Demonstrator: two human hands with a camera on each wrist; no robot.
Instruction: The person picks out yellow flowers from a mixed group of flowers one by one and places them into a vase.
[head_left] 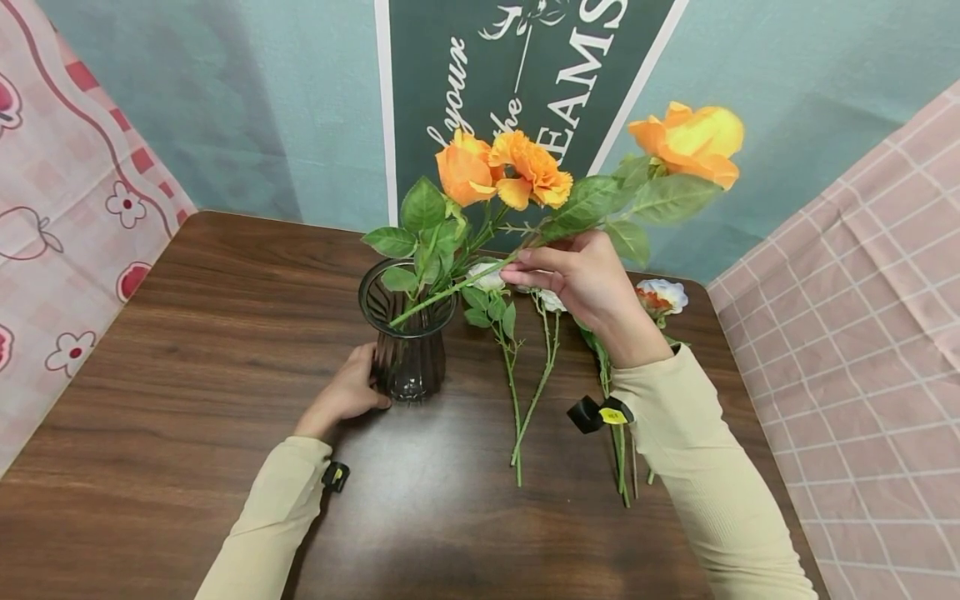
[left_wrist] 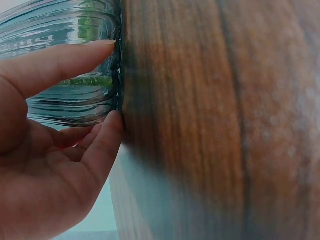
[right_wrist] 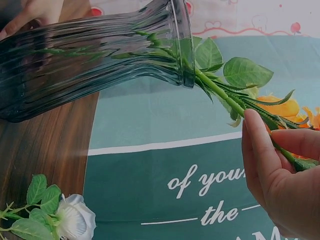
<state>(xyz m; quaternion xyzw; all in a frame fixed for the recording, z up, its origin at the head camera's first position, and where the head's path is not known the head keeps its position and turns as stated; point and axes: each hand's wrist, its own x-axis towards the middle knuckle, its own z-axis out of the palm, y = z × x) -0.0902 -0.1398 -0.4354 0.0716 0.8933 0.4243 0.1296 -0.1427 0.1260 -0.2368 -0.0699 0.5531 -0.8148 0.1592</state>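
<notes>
A dark ribbed glass vase (head_left: 411, 367) stands upright on the wooden table. My left hand (head_left: 347, 390) grips its base from the left; the left wrist view shows thumb and fingers around the glass (left_wrist: 75, 107). My right hand (head_left: 581, 275) pinches the green stem (right_wrist: 222, 95) of a yellow-orange rose (head_left: 693, 142), which leans out to the right. That stem's lower end is inside the vase mouth. An orange rose (head_left: 467, 171) and an orange carnation (head_left: 531, 171) rise above the vase, their stems partly hidden by leaves.
White flowers (head_left: 551, 302) with long stems lie on the table (head_left: 247, 333) right of the vase. Farther right, a white-and-orange flower (head_left: 662, 296) and more stems lie partly under my right forearm. A green poster (head_left: 420, 92) hangs behind.
</notes>
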